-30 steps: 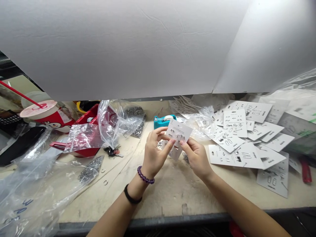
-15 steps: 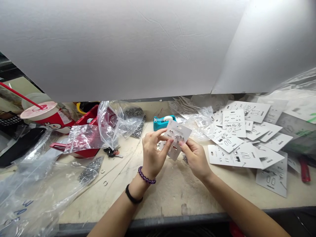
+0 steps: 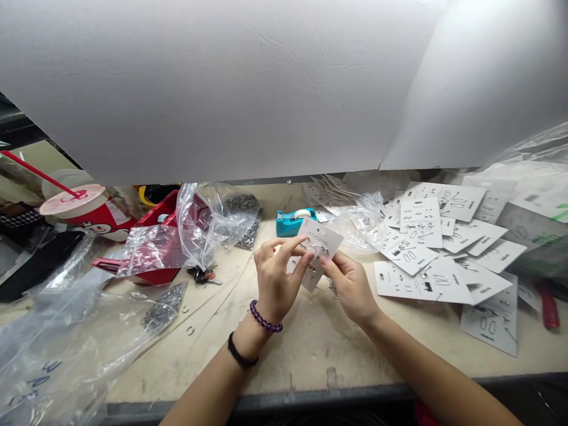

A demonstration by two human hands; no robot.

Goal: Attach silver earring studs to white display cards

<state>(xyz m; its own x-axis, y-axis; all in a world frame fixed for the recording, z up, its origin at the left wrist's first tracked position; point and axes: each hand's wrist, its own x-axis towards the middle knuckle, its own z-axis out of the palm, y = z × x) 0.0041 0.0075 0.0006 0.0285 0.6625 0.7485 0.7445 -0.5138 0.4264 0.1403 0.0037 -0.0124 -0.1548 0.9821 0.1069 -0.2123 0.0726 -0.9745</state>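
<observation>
A white earring card (image 3: pixel 322 236) with several small silver earrings on it is held tilted above the table. My right hand (image 3: pixel 350 284) pinches its right edge between thumb and fingers. At the card's left side is my left hand (image 3: pixel 279 275), its thumb on the front near the earrings and its index finger along the upper left edge. Its other fingers are partly hidden, so any small piece between them cannot be made out. Behind the card stands a teal tape dispenser (image 3: pixel 288 223). Under the hands, small metal pieces lie partly covered.
Filled earring cards (image 3: pixel 421 222) are heaped on the right, beside crumpled clear plastic (image 3: pixel 359 225). Clear bags of metal parts (image 3: pixel 164 305), a red bin (image 3: pixel 155 275), keys (image 3: pixel 204 275) and a red drink cup (image 3: pixel 95 216) occupy the left. Two loose rings (image 3: pixel 190 331) lie nearby.
The left index finger has shifted slightly along the card's edge, and the card has tipped a little. Both hands stay at nearly the same spot.
</observation>
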